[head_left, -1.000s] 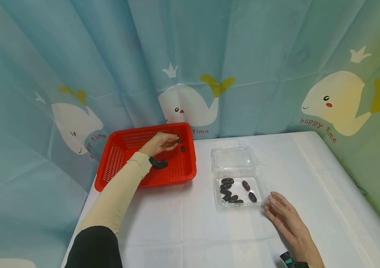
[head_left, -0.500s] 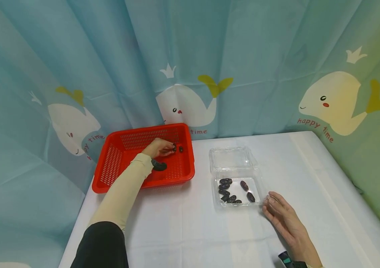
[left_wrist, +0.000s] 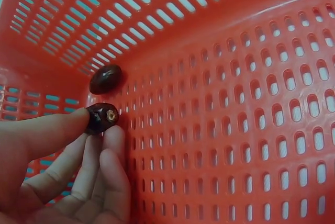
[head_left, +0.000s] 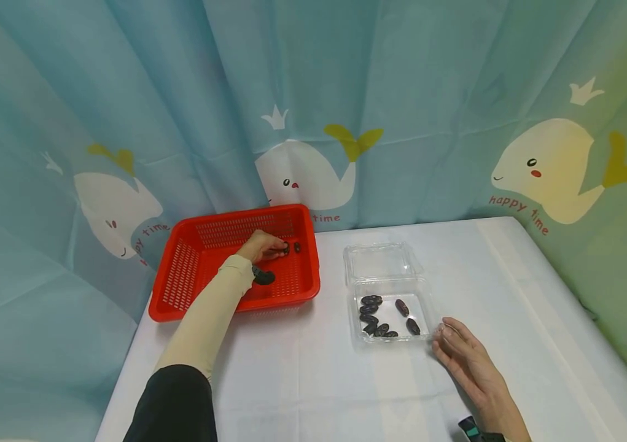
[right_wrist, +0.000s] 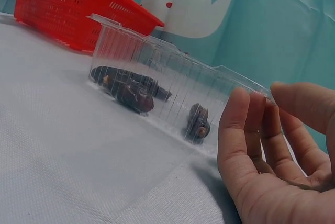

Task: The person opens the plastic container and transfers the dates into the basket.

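Inside the red basket, my left hand pinches a dark date between thumb and fingertips. A second date lies just beyond it on the basket floor, near the wall. The hinged clear plastic box lies with its lid folded back, away from me. Several dates line its left side and front, and two more lie apart on the right. At the box's front right corner, my right hand holds the rim between thumb and fingers.
A white cloth covers the table. Behind it hangs a blue-green curtain with whale prints, close to the basket's back edge. The basket stands to the left of the box.
My left hand has moved slightly down and left within the basket with the date between its fingers. The right hand stays at the box corner. The head view has shifted a little.
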`<state>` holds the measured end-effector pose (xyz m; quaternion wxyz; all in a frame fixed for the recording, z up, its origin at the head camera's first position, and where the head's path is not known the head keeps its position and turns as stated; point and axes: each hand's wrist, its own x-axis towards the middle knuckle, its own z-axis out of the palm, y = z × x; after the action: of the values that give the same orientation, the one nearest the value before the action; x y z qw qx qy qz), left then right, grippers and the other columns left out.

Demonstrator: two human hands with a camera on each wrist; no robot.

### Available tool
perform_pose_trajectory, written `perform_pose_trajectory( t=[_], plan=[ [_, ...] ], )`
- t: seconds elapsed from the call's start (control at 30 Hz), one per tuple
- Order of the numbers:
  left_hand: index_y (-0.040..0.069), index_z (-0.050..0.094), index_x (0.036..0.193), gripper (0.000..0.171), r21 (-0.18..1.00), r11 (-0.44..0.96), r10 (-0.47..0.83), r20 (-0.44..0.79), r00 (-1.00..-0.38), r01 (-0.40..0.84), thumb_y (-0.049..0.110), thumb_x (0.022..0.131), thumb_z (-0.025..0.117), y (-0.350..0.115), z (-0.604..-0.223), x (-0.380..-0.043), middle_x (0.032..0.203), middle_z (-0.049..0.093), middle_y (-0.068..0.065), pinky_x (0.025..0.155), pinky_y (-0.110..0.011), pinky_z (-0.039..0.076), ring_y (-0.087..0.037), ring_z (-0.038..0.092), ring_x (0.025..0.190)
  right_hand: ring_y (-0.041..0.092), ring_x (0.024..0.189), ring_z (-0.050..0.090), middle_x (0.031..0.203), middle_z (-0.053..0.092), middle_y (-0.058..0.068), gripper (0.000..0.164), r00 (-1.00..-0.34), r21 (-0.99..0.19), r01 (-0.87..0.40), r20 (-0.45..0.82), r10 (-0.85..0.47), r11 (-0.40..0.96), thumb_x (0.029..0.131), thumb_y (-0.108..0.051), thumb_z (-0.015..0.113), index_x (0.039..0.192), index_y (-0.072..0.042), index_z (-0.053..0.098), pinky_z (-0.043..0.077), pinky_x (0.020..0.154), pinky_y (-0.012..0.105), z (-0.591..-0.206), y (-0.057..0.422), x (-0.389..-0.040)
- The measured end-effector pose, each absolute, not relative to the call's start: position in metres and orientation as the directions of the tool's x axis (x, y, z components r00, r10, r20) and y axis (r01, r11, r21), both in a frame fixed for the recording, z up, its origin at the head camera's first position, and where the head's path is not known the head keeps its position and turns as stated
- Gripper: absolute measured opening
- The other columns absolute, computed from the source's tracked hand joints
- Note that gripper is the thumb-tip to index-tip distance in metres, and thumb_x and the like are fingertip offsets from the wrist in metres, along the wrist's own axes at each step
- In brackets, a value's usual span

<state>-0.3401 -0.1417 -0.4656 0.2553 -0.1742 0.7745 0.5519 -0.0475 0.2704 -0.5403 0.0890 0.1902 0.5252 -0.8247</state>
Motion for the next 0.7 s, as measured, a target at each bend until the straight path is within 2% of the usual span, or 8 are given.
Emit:
perform_pose_trajectory(
  t=[0.13, 0.33, 0.7],
  plan=[
    [-0.006, 0.069, 0.128, 0.031, 0.770, 0.325, 0.004, -0.581, -0.814, -0.549, 0.005, 0.099, 0.069, -0.139, -0.464, -0.337, 0.086, 0.071, -0.005, 0.071, -0.018, 0.061, -0.009, 0.068, 0.063, 0.003, 0.104, 0.064, 0.110, 0.061, -0.011, 0.026, -0.915, -0.829, 0.333, -0.399, 0.058, -0.450, 0.109, -0.020, 0.055, 0.133, -0.027, 0.049, 0.056, 0.097, 0.019, -0.541, 0.270, -0.047],
    [-0.006, 0.070, 0.126, 0.030, 0.783, 0.311, -0.005, -0.566, -0.825, -0.539, 0.004, 0.098, 0.070, -0.138, -0.462, -0.333, 0.083, 0.071, -0.003, 0.078, -0.023, 0.063, -0.009, 0.068, 0.062, 0.002, 0.108, 0.064, 0.116, 0.059, -0.010, 0.028, -0.911, -0.824, 0.329, -0.405, 0.074, -0.460, 0.109, -0.019, 0.056, 0.134, -0.028, 0.051, 0.054, 0.102, 0.020, -0.539, 0.269, -0.048],
    [-0.005, 0.070, 0.126, 0.030, 0.792, 0.315, -0.021, -0.545, -0.838, -0.523, 0.006, 0.098, 0.071, -0.137, -0.463, -0.328, 0.080, 0.067, 0.001, 0.068, -0.021, 0.060, -0.007, 0.065, 0.057, 0.003, 0.107, 0.065, 0.113, 0.061, -0.009, 0.023, -0.909, -0.791, 0.306, -0.408, 0.083, -0.530, 0.108, -0.015, 0.057, 0.127, -0.027, 0.058, 0.055, 0.102, 0.021, -0.533, 0.269, -0.050]
  ],
)
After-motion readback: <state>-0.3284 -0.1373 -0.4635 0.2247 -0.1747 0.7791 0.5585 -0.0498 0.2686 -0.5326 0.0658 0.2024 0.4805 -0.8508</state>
